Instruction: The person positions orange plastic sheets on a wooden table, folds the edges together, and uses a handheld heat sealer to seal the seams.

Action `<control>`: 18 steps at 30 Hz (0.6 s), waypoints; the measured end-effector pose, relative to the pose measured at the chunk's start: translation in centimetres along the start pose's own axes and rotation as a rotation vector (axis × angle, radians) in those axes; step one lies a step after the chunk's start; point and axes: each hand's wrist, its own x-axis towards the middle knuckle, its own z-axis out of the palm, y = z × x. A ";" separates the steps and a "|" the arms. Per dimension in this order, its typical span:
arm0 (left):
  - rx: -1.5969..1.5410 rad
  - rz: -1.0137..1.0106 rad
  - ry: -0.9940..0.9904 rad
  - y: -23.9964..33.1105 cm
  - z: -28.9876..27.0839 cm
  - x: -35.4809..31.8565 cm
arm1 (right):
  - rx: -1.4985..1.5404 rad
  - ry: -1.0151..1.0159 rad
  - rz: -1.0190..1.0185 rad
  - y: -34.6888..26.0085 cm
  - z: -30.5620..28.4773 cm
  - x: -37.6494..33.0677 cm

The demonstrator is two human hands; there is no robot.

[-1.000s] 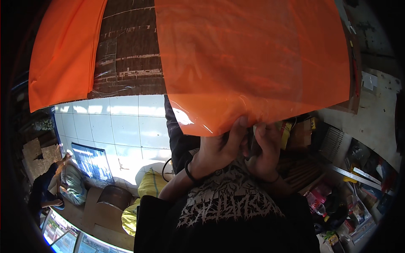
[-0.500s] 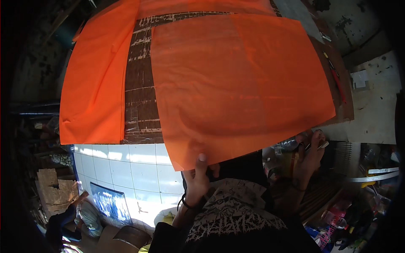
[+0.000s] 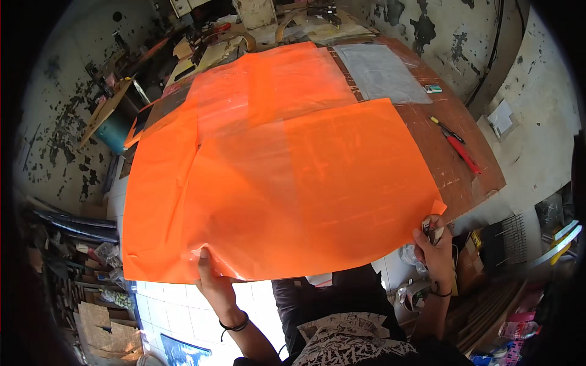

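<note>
A large, partly see-through orange sheet (image 3: 354,177) lies across the near side of the brown work table (image 3: 482,146), its near edge sagging slightly. My left hand (image 3: 213,280) pinches that edge toward the left, thumb on top, making wrinkles. At the near right corner, which is folded up, my right hand (image 3: 436,241) is closed on the sheet. A small metallic and pale item (image 3: 432,230) also sits in the right hand; its kind is unclear. Beneath and to the left lies a brighter orange sheet (image 3: 152,201).
Another orange sheet (image 3: 299,79) covers the table's far part. Grey sheets (image 3: 381,73) lie at the far right, near a small green box (image 3: 433,89). A red-handled tool (image 3: 464,155) and a yellow-and-black pen-like tool (image 3: 447,130) rest right of the sheet. Wood scraps (image 3: 107,329) are stacked low at left.
The translucent sheet has shifted left, covering the brown gap and part of the left sheet. My left hand moved left with it. My right hand, formerly apart, now grips its corner. The view tilted up.
</note>
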 end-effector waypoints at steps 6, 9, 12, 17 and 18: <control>0.659 0.552 0.375 -0.8 -2.3 0.6 | -0.173 0.301 -0.448 -5.3 -2.1 9.5; 0.864 0.640 -0.289 1.2 1.4 -2.4 | -0.625 0.138 -0.694 -8.5 1.4 17.9; 1.124 0.647 -1.038 -0.4 7.8 -4.3 | -0.868 -0.014 -0.634 -7.7 2.5 28.1; 1.153 0.679 -1.047 -2.5 10.3 -4.6 | -1.156 0.023 -0.512 -4.9 4.0 36.4; 1.165 0.671 -1.041 -2.5 10.2 -4.6 | -1.144 0.087 -0.497 -4.6 4.3 36.6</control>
